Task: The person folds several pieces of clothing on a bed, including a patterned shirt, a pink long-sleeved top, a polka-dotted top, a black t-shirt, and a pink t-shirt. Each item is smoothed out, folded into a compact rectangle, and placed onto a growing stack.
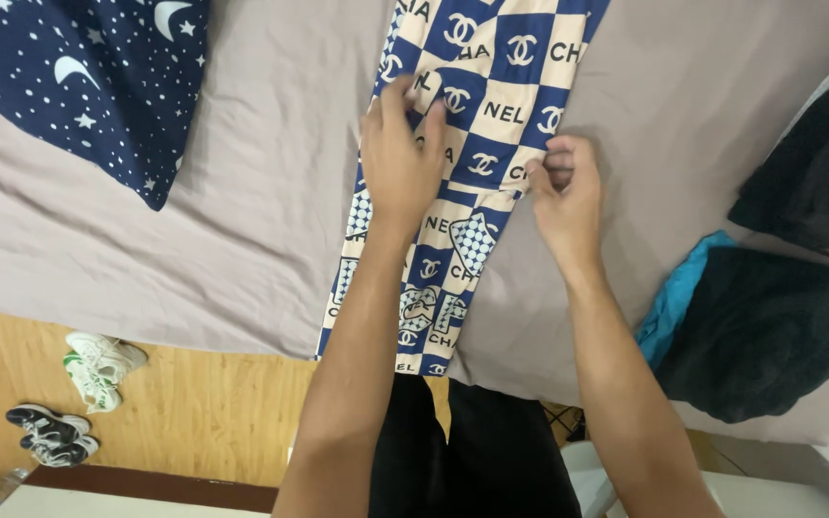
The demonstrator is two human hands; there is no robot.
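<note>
The left hand (400,153) is laid flat, palm down and fingers spread, on a blue and cream checked garment (491,86); nothing is gripped, the cloth is only pressed. The garment is stretched lengthwise across a grey bedsheet (261,173), from the top edge of the view down to the near edge of the bed.

Far left, a dark blue pillow (79,77) printed with moons and stars is seen at the top corner. Below it, on the wooden floor (203,403), a pair of white shoes (98,364) and a pair of dark shoes (50,436) are placed side by side.

To the right of the left hand, the garment's right edge is pinched between the thumb and curled fingers of the right hand (563,197). Far right, dark clothes (769,326) are piled over something bright blue (674,297).

The fabric is judged to be light, thin and limp, likely to slide and crease on the sheet. It is best taken by an edge or hem, with the other palm pressed flat.
</note>
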